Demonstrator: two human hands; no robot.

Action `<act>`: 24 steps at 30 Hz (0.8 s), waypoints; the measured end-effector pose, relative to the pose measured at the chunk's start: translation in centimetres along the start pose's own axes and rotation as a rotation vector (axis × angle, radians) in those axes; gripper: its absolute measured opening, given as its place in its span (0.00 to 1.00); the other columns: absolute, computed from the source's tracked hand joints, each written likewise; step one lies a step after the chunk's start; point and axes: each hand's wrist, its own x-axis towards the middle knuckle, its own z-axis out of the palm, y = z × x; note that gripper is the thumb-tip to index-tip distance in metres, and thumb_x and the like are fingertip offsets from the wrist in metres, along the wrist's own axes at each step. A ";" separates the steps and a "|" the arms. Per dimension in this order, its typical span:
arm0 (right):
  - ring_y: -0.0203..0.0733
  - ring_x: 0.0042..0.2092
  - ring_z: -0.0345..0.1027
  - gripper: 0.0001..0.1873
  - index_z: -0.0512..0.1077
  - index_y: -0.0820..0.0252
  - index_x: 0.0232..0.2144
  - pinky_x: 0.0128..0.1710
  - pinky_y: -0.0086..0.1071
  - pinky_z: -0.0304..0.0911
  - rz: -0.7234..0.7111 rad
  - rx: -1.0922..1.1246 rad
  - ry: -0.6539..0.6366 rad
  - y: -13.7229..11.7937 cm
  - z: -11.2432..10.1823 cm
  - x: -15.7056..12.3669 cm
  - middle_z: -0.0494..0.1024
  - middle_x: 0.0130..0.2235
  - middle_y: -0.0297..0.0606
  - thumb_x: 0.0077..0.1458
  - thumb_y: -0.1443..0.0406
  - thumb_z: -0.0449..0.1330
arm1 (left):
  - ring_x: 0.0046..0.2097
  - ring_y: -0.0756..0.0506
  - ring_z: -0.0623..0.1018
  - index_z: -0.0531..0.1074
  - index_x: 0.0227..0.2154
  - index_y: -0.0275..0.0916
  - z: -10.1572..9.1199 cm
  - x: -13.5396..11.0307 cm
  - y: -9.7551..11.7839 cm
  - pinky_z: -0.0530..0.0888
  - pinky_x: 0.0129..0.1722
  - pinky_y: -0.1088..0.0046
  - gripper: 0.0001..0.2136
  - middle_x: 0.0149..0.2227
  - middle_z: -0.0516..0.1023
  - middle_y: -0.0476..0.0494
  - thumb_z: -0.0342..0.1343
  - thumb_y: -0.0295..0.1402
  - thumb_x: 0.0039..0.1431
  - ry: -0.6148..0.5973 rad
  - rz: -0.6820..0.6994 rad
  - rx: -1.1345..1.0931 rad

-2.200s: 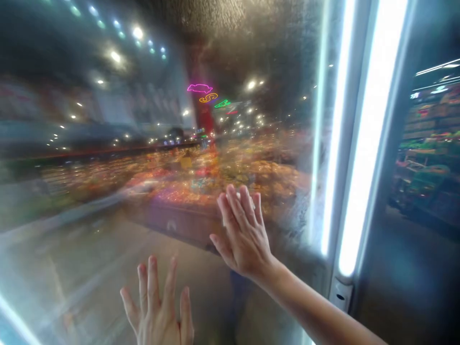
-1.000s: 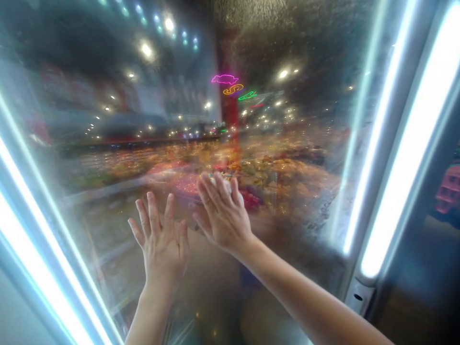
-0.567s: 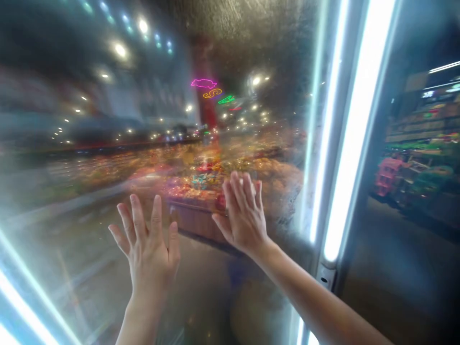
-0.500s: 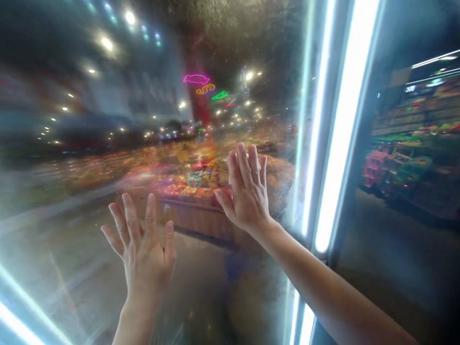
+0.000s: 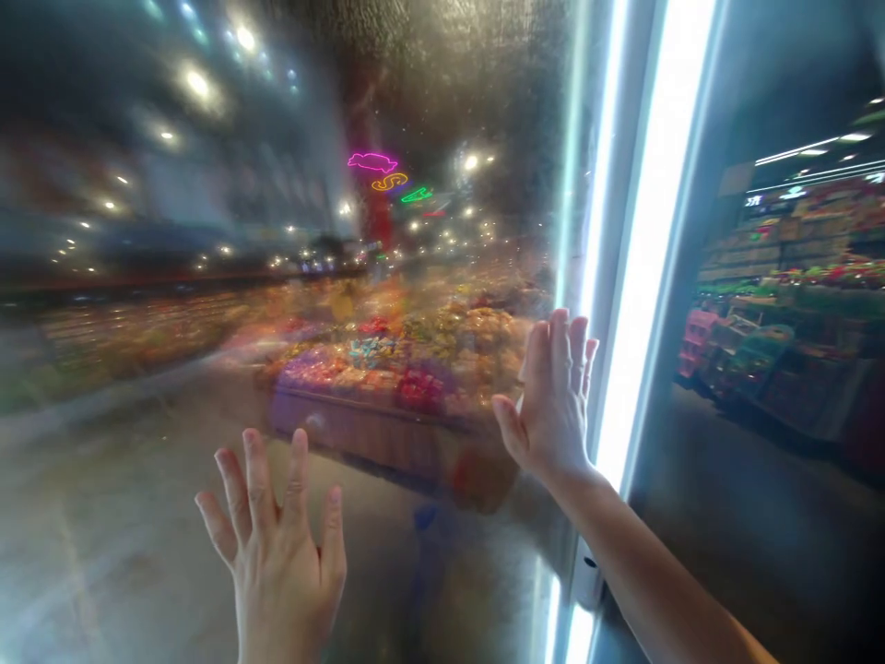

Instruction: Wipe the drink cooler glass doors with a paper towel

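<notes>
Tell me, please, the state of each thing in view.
Bare left hand: open, fingers spread
Bare right hand: open, fingers close together
Small white item behind right hand: mostly hidden
Upright clear glass pane: hazy, reflective
Long white tube light: lit
Pink, orange and green neon outlines: lit

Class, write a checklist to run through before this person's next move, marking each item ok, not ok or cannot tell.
1. Left hand open: ok; its fingers are straight and spread.
2. Left palm bare: cannot tell; it faces away from the camera.
3. Right hand gripping the white thing beside its thumb: cannot tell; mostly hidden.
4. Right hand free of the light tube: cannot tell; they overlap in this view.
5. Clear view through the glass: not ok; it looks hazy and blurred.
</notes>
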 end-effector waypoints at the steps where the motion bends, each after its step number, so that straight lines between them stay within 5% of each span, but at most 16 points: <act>1: 0.62 0.75 0.20 0.43 0.30 0.62 0.74 0.71 0.67 0.31 0.002 0.004 -0.008 -0.2 -0.1 -1.0 0.28 0.76 0.44 0.70 0.51 0.45 | 0.76 0.32 0.38 0.39 0.72 0.55 0.0 -0.3 0.1 0.44 0.70 0.32 0.38 0.77 0.36 0.41 0.53 0.35 0.67 -0.003 -0.004 0.003; 6: 0.59 0.76 0.24 0.43 0.33 0.68 0.74 0.71 0.65 0.35 -0.006 -0.030 -0.012 -2.9 0.6 -7.9 0.31 0.76 0.47 0.69 0.55 0.48 | 0.76 0.31 0.40 0.40 0.72 0.54 0.2 -2.4 0.5 0.46 0.70 0.32 0.38 0.76 0.37 0.39 0.55 0.33 0.66 -0.033 -0.013 0.024; 12: 0.65 0.75 0.23 0.44 0.30 0.66 0.74 0.69 0.70 0.40 -0.001 -0.003 0.013 -3.8 0.2 -0.3 0.29 0.76 0.47 0.69 0.52 0.46 | 0.76 0.32 0.39 0.41 0.72 0.52 1.1 -3.4 1.4 0.45 0.71 0.35 0.39 0.76 0.36 0.40 0.55 0.31 0.65 -0.013 -0.001 0.040; 19: 0.54 0.76 0.26 0.41 0.36 0.71 0.74 0.74 0.56 0.29 -0.206 0.058 -0.029 -8.1 1.0 -1.7 0.33 0.75 0.44 0.69 0.57 0.49 | 0.76 0.33 0.38 0.40 0.72 0.56 2.2 -3.5 2.3 0.42 0.72 0.36 0.40 0.77 0.35 0.44 0.55 0.29 0.64 0.041 -0.027 0.046; 24: 0.52 0.76 0.25 0.43 0.34 0.65 0.74 0.74 0.61 0.34 -0.232 0.153 0.021 -10.0 1.4 4.7 0.40 0.75 0.43 0.67 0.62 0.52 | 0.76 0.33 0.33 0.36 0.72 0.56 1.2 -1.2 0.6 0.38 0.71 0.36 0.40 0.77 0.29 0.44 0.53 0.30 0.65 0.117 -0.049 0.138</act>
